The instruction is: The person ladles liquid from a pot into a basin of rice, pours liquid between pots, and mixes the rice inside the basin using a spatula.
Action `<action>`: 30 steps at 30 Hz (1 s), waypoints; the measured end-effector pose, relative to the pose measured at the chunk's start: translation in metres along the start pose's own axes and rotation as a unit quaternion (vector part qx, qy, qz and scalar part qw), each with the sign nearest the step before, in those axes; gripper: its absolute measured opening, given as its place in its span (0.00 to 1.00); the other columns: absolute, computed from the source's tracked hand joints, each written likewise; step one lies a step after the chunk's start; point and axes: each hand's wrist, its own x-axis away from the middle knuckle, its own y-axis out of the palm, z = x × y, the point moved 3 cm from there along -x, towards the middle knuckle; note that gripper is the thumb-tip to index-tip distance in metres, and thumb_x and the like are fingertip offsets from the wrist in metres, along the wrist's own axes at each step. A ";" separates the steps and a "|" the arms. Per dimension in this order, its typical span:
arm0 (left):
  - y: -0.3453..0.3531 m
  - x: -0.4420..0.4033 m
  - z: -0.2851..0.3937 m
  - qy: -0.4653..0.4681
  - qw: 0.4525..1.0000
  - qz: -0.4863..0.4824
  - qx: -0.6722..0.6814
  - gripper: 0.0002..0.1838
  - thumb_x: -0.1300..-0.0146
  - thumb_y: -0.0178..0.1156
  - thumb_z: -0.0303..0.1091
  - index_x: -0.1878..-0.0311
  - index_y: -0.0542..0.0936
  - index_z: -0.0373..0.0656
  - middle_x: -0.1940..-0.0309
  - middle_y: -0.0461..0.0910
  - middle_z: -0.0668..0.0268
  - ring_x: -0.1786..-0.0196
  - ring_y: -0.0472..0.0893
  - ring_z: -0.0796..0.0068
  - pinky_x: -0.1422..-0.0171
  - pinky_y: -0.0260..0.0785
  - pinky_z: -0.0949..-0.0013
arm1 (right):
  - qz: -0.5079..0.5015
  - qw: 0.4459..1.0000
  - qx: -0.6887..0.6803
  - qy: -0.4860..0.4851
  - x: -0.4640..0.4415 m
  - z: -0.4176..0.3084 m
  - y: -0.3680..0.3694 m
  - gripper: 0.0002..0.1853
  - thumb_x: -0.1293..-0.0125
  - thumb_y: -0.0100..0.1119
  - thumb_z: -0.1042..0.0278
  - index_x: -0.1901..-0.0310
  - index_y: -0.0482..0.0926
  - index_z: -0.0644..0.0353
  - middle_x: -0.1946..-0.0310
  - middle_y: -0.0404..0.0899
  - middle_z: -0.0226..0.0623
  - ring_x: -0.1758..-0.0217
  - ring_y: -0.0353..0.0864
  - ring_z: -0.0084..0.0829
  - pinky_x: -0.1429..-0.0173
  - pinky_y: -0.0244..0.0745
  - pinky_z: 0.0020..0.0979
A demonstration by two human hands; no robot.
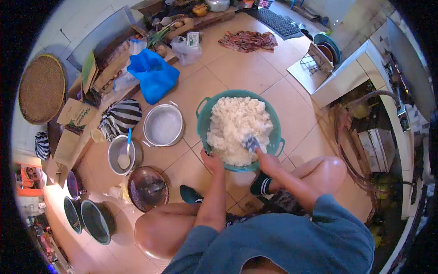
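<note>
Well left of the fingers, a cardboard box (75,113) bears lettering I cannot read surely. The left hand (212,161) has fingers clamped on a round green plastic basin (275,131); the right hand's (268,162) fingers grip a bluish utensil (250,143) against clumpy white rice (237,116) just beyond them.

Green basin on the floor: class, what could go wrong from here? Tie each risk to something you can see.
1. The white food is heaped in the green basin; with the right hand working in it, some might spill onto the tiled floor.
2. If the left hand slips off the edge, the basin could slide.
3. The socked right foot is close and might knock it.
</note>
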 end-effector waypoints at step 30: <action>-0.001 0.000 -0.006 -0.012 0.998 -0.024 0.049 0.15 0.40 0.53 0.28 0.50 0.70 0.35 0.59 0.74 0.54 0.56 0.73 0.58 0.49 0.64 0.62 | -0.123 0.960 -0.239 -0.077 0.016 0.015 -0.043 0.24 0.32 0.38 0.51 0.41 0.61 0.58 0.63 0.75 0.49 0.62 0.77 0.43 0.58 0.71 0.42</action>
